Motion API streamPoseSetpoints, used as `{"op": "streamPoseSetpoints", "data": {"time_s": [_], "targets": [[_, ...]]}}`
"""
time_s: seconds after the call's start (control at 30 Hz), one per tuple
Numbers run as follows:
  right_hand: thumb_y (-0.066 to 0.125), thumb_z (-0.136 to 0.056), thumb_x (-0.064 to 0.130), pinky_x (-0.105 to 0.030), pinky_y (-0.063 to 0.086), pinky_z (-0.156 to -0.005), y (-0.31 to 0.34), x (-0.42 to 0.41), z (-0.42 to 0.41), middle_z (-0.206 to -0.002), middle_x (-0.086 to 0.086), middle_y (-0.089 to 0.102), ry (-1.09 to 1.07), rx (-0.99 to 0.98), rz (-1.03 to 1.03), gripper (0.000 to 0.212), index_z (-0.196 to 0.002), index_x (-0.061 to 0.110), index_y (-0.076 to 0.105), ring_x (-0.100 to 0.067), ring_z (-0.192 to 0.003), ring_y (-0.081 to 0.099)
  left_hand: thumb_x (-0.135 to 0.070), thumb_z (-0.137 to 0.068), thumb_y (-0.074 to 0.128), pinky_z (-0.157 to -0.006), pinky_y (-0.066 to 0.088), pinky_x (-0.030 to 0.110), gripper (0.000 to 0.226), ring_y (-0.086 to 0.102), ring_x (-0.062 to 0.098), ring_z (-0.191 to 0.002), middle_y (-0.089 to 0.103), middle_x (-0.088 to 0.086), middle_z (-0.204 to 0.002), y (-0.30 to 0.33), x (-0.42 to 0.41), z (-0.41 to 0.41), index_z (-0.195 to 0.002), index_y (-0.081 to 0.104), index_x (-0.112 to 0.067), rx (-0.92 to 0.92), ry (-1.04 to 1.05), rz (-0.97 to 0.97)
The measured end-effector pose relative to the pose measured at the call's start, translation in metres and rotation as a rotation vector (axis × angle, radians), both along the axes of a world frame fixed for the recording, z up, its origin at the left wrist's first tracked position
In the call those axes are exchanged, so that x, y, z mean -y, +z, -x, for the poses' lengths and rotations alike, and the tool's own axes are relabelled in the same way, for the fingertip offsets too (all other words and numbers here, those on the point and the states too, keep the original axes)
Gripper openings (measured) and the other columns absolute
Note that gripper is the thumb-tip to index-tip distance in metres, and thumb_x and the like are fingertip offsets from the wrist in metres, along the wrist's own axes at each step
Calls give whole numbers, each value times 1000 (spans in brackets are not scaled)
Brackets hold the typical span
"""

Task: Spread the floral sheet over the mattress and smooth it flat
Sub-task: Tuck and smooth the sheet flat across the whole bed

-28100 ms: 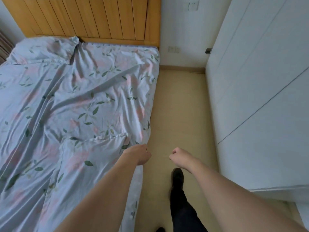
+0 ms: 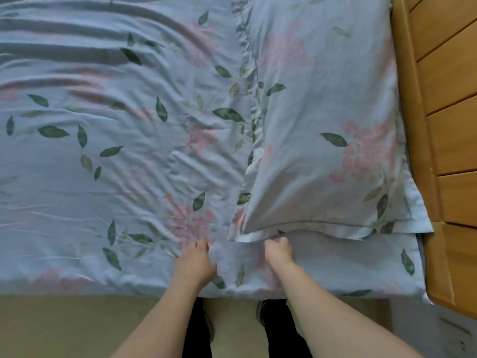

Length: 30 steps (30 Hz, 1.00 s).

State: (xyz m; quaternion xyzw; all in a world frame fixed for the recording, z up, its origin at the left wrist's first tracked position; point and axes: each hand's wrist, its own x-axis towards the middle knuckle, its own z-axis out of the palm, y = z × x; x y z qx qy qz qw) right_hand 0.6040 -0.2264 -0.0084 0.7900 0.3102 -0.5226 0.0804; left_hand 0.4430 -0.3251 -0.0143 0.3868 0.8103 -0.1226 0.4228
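Count: one floral sheet (image 2: pixel 108 161), one pillow (image 2: pixel 325 130) in the same print, one wooden headboard (image 2: pixel 449 140), two hands, two dark-trousered legs (image 2: pixel 278 339) on a tan floor (image 2: pixel 77 326).

The floral sheet covers the mattress from the 9 o'clock edge of the view across to the headboard at 3 o'clock. Its near edge hangs over the mattress side at 6 o'clock. Long ripples run through it at 10 o'clock; shorter creases sit near centre.

The pillow lies on the sheet at 2 o'clock, its long side against the headboard, its flanged near corner reaching down towards 5 o'clock.

Left hand (image 2: pixel 194 264): at 6 o'clock, palm down on the sheet, fingers loosely bent and spread, tips touching the cloth; nothing held.

Right hand (image 2: pixel 280 250): just right of the left, fingers curled tight at the pillow's near hem. It seems to pinch fabric there; whether pillow flange or sheet, I cannot tell.

Both forearms reach in from the bottom edge, nearly parallel, a narrow strip of sheet between the hands.
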Motion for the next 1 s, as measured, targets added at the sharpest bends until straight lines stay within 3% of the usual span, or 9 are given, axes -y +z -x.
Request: {"op": "streamPoseSetpoints", "data": {"time_s": [0.1,0.23,0.33,0.47,0.6,0.7,0.73,0.8,1.0], "targets": [[44,-87,21,-36,43,-90,7,35,45,-118,-9,53,776,-87,-37,12,-96,19,51,-32,-110,53,-31,-90,46,-86,43,35,34,49,24,-114,48,3,-124,-4,41,36,-121,41,-19,-152,-264,52],[45,-92,25,-38,41,-98,-3,80,97,-131,-12,50,1339,-38,-33,36,-126,12,49,-31,-121,49,-23,-87,48,-84,38,38,35,50,25,-108,49,4,-119,-1,93,84,-122,41,-19,-318,-581,95],[47,-94,24,-40,40,-97,-12,118,128,-132,-14,48,1618,31,-68,40,-131,10,43,-31,-120,48,-17,-86,48,-89,37,44,33,52,31,-104,52,10,-114,-7,128,125,-119,43,-15,-407,-673,127],[49,-93,22,-41,42,-90,-26,153,165,-123,-14,52,1787,147,-139,34,-124,9,45,-30,-111,52,-8,-53,77,-58,43,36,25,54,28,-56,54,12,-64,-25,152,172,-70,60,-10,-356,-739,-54],[50,-93,15,-39,45,-89,-31,169,197,-117,-11,57,1974,245,-161,28,-120,10,52,-30,-105,56,-6,-44,73,-51,38,27,22,49,23,-45,50,8,-49,-32,157,196,-53,55,-14,-314,-839,-215],[47,-93,11,-36,43,-87,-27,176,210,-112,-7,61,2053,280,-135,21,-110,15,58,-28,-103,57,-7,-58,70,-56,38,29,14,55,23,-53,59,6,-58,-23,160,201,-61,59,-15,-267,-859,-229],[45,-93,9,-35,42,-85,-25,179,214,-111,-6,62,2053,277,-110,20,-107,17,58,-27,-103,57,-6,-70,63,-62,38,31,8,59,24,-63,64,7,-70,-18,163,201,-73,61,-14,-251,-866,-219],[45,-93,8,-33,44,-85,-22,185,217,-110,-4,62,2028,278,-29,22,-104,17,60,-26,-102,58,0,-85,43,-71,32,34,20,59,26,-84,64,10,-91,-13,169,201,-93,59,-10,-225,-856,-190],[47,-92,12,-36,45,-96,-9,194,231,-123,0,59,1975,313,152,32,-121,19,59,-24,-111,57,2,-88,36,-74,32,37,24,55,28,-93,61,13,-102,2,188,209,-100,54,-8,-162,-771,-136]]}}
